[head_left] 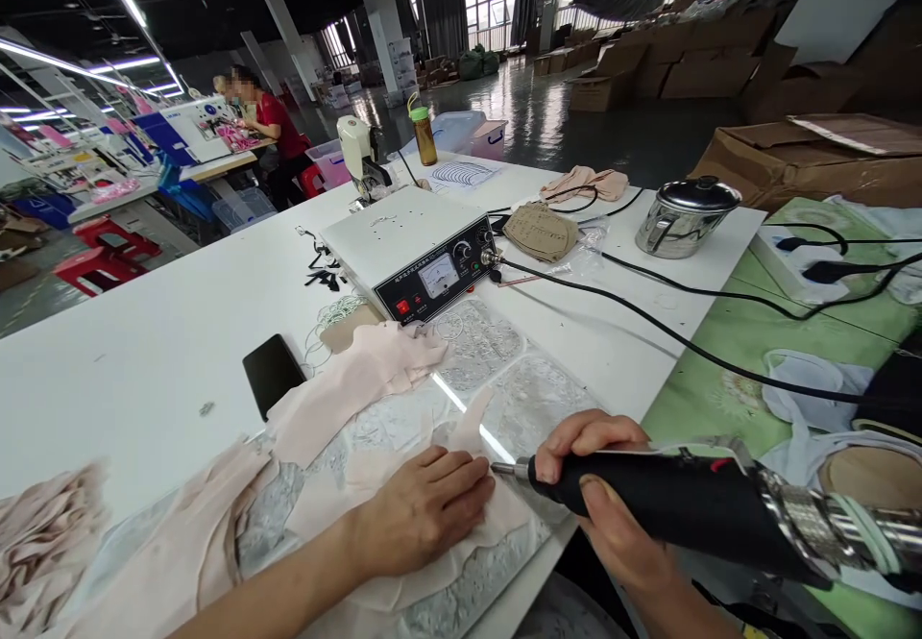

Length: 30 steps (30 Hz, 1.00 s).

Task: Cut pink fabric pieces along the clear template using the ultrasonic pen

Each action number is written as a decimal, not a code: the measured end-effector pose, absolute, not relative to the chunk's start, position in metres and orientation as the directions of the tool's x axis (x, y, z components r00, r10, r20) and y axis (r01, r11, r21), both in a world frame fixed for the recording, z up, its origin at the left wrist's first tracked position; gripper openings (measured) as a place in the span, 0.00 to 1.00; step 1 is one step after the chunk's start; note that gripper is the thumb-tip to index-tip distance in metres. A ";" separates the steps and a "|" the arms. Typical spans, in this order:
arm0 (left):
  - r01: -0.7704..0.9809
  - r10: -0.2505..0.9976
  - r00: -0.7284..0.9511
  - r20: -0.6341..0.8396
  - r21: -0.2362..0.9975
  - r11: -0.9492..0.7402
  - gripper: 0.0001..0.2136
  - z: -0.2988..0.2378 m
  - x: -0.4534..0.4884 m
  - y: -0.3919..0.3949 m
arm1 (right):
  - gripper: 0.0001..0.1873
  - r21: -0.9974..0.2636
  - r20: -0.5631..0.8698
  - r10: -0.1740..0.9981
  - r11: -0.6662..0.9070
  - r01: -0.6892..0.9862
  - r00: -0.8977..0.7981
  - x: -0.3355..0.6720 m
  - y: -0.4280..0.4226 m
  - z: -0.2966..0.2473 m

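Observation:
My left hand (428, 509) lies palm down on a thin, pale pink fabric piece (375, 466), fingers close together and pressing on it. In my right hand (623, 524) is a handheld ultrasonic welder (669, 500), with a black grip and a metal tip. That tip points left and ends right beside my left fingertips, just above the fabric. Beneath the fabric is a clear-topped, grey-patterned board (554, 389). More pale pink pieces (352, 380) overlap on its far side, and others (187, 533) spread out at the left.
Behind the board stands a white control box (410, 235) with a dial. A black phone (274, 375) lies left of it. Black cables (648, 307) run across the right side near a steel mug (688, 216). A bottle (424, 135) stands at the back; a person in red (270, 120) sits beyond.

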<state>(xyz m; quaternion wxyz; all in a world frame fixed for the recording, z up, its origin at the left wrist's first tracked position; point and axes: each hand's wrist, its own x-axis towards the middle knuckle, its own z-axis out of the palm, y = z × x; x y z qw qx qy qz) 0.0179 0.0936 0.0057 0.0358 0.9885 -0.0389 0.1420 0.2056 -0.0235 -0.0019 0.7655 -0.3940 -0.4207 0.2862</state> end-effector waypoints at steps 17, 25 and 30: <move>-0.076 -0.064 0.951 0.304 0.028 -0.997 0.13 0.012 0.016 0.067 | 0.06 -0.841 0.384 0.791 0.512 -0.173 0.476 0.204 -0.058 0.011; -0.058 -0.047 0.957 0.287 0.028 -0.998 0.13 0.013 0.018 0.076 | 0.06 -0.850 0.357 0.796 0.494 -0.183 0.489 0.203 -0.058 0.012; -0.059 -0.046 0.957 0.286 0.037 -0.998 0.14 0.010 0.016 0.076 | 0.05 -0.864 0.366 0.818 0.476 -0.165 0.443 0.205 -0.061 0.011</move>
